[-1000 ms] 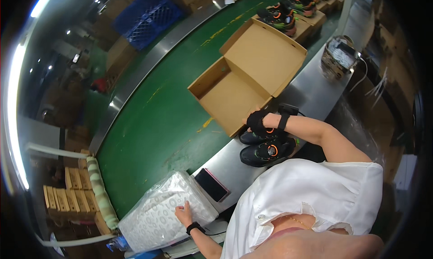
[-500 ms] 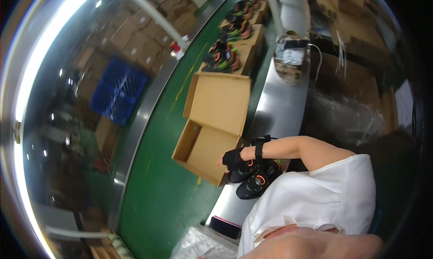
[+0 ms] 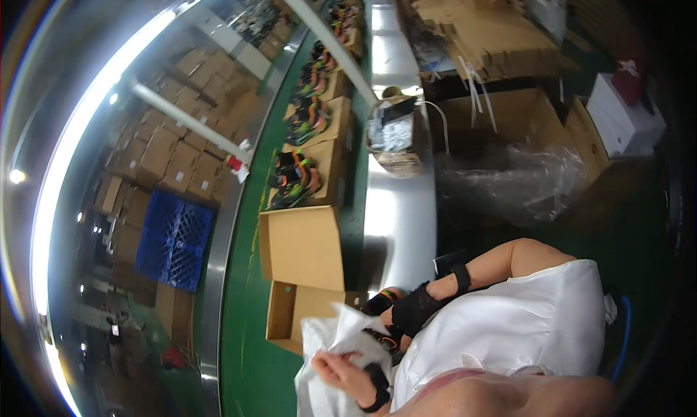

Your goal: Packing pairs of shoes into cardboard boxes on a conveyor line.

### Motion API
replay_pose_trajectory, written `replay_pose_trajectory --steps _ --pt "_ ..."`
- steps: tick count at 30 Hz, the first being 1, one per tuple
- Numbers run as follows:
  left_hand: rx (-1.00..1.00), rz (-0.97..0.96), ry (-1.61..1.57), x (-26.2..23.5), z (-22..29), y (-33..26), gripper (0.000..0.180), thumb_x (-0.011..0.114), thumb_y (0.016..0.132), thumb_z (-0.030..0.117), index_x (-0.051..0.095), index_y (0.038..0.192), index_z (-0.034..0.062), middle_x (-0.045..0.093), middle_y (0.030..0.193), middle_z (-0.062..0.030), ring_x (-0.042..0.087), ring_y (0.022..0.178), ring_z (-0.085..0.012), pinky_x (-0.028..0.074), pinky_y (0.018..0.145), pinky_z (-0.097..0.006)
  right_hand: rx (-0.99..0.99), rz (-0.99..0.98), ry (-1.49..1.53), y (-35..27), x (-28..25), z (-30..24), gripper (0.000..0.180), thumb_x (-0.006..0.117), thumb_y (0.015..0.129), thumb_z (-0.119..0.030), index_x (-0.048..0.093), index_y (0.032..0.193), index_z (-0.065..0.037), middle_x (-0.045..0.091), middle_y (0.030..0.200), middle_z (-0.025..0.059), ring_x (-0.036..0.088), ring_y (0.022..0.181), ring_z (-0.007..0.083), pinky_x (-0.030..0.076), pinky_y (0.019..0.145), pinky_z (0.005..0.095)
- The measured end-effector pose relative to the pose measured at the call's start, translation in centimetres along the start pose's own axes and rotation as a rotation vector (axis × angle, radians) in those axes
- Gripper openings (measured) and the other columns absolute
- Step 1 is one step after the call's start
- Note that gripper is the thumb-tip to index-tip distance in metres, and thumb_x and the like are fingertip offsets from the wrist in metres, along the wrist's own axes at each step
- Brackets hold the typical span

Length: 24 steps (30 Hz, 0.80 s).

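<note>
My left hand [image 3: 340, 373], with a black band round its wrist, is closed on a crumpled sheet of white wrapping paper [image 3: 319, 341]. The sheet hangs over the near edge of an open brown cardboard shoebox [image 3: 279, 312], whose lid [image 3: 301, 246] is folded back. My right hand [image 3: 412, 312] wears a black fingerless glove and sits at a pair of black shoes with orange trim [image 3: 383, 299], beside the box. Its fingers look curled in, but paper and shoes partly hide what they grip. A black strap with a small device [image 3: 457, 272] circles my right forearm.
A green conveyor belt [image 3: 238, 301] runs away from me beside a metal ledge [image 3: 399, 221]. More shoes [image 3: 296, 179] stand on boxes farther along. A tray [image 3: 392, 135] sits on the ledge. Right are a large carton [image 3: 501, 112] and clear plastic [image 3: 523, 184]; left, a blue pallet [image 3: 174, 239].
My left hand has come into view with the white paper, now partly over the box. My right hand has drawn back from the box edge toward the shoes. The view has shifted.
</note>
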<state>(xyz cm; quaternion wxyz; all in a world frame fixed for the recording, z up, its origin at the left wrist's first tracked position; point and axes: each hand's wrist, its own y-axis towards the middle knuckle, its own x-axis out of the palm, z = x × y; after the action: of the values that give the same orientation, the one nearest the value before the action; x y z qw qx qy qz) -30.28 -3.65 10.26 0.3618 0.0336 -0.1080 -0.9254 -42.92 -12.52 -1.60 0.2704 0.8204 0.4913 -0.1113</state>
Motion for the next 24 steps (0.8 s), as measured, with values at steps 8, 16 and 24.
replay_pose_trajectory --steps 8,16,24 --pt "0.001 -0.342 -0.194 9.7 -0.4 0.2 0.015 0.039 0.088 0.013 0.039 0.079 0.0013 0.040 0.069 -0.0050 0.048 0.060 -0.0119 0.046 0.047 -0.026 0.690 0.335 0.550 -3.1 -7.9 -3.9 0.048 0.062 0.068 -0.033 0.047 0.104 -0.005 0.059 0.071 0.0097 0.057 0.069 0.0178 0.043 0.064 0.0275" --pt "0.449 -0.382 0.493 10.3 -3.4 1.0 0.044 0.057 0.079 0.024 0.041 0.108 -0.0054 0.039 0.113 -0.0196 0.039 0.105 -0.0315 0.033 0.085 -0.039 0.589 1.030 0.523 -5.9 -9.1 0.9 0.039 0.054 0.079 -0.026 0.042 0.109 -0.004 0.059 0.076 0.0039 0.051 0.068 0.0079 0.041 0.058 0.0241" --pt "0.322 -0.283 1.171 2.8 -9.2 2.5 0.073 0.056 0.074 0.046 0.030 0.121 -0.0036 0.025 0.124 -0.0293 0.026 0.115 -0.0401 0.025 0.087 -0.050 0.723 1.142 0.530 -6.0 -11.9 1.9 0.033 0.051 0.080 -0.022 0.045 0.108 -0.005 0.059 0.077 0.0051 0.052 0.069 0.0093 0.042 0.061 0.0243"
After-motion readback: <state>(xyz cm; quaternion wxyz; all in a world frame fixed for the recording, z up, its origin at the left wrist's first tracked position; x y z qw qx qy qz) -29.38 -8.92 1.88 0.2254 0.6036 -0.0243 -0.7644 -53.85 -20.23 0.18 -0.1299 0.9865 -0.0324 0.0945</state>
